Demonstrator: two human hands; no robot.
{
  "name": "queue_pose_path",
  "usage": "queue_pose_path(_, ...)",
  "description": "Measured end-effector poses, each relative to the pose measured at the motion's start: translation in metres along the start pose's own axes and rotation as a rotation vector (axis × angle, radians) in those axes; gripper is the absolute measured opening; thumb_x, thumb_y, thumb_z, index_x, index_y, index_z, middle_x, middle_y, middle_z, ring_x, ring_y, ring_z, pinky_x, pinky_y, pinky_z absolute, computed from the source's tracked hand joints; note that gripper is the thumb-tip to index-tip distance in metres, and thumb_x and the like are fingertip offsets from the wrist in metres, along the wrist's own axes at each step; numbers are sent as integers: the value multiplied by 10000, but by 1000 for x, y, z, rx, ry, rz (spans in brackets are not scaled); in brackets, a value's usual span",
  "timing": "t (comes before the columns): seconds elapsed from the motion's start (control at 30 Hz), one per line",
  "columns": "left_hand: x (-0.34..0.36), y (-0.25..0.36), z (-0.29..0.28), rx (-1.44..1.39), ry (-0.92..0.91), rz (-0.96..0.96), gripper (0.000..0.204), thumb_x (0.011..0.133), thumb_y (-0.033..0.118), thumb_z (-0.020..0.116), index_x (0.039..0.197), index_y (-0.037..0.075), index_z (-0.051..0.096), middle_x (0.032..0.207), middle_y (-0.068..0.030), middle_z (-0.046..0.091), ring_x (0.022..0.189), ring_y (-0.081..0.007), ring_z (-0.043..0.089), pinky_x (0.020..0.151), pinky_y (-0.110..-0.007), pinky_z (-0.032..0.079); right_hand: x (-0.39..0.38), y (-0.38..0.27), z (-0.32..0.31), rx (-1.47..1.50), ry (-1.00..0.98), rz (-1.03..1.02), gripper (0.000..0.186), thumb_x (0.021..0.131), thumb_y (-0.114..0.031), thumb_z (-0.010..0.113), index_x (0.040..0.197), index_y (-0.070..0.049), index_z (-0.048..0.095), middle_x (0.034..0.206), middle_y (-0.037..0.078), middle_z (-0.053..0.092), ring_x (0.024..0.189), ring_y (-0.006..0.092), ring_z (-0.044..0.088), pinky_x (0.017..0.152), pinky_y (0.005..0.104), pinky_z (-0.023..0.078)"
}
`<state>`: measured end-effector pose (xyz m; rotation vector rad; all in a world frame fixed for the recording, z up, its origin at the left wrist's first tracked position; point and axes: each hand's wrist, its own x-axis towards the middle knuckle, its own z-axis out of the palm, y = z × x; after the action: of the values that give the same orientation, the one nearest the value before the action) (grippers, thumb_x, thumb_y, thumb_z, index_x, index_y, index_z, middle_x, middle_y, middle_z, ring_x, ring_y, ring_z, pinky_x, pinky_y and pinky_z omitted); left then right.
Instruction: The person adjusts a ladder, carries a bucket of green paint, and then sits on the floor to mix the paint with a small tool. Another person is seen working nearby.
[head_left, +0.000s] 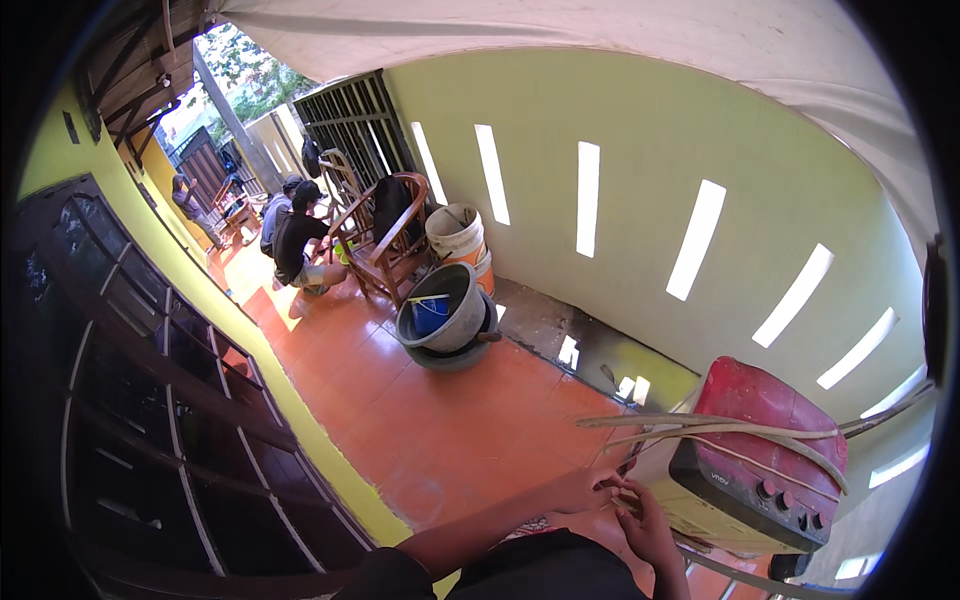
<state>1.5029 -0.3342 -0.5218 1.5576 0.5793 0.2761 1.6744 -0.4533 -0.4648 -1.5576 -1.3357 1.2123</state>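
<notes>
Low in the view, my left hand (588, 490) and my right hand (646, 522) meet in front of my body. The fingers of both are curled together at the tips, and whatever small thing may be between them I cannot make out. Just right of them stands a twin-tub type washing machine (742, 497) with a dark control panel and several knobs. Its faded red top (765, 395) carries long tan hoses or sticks (700, 424), whose ends reach left to just above my hands.
Ahead on the orange tiled floor (440, 440) stand a grey tub (462, 312) with a blue item inside, stacked buckets (456, 235) and a wooden armchair (398, 262). People (300, 240) crouch beyond. A slotted green wall (640, 170) runs along the right, dark-framed windows (130, 390) along the left.
</notes>
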Motion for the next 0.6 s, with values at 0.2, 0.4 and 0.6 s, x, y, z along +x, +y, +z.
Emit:
queue_pose_path(0.2, -105, -57, -141, -21, 429, -280, 397, 1001, 283, 545, 1293, 16, 561, 1181, -120, 663, 1083, -207, 621, 953, -360, 476, 143, -19, 91, -118, -322, 32, 430, 943, -162, 632, 1325, -13, 502, 1251, 201, 605, 1145, 314, 624, 910, 391, 527)
queue_pose_path(0.4, -182, -126, -203, -337, 775, -362, 368, 984, 284, 591, 1179, -27, 611, 1042, -101, 677, 987, -148, 626, 884, -302, 490, 259, 24, 177, -300, -669, 219, 413, 937, -235, 649, 1274, -9, 571, 1213, 157, 647, 1125, 237, 626, 966, 358, 489)
queue_pose_path(0.6, -195, -157, -295, -492, 745, -608, 358, 997, 258, 571, 1208, -28, 599, 1050, -91, 673, 999, -153, 625, 894, -302, 490, 394, 73, 289, -313, -831, 184, 403, 923, -318, 613, 1210, -36, 641, 1132, 175, 689, 1035, 303, 667, 903, 397, 518)
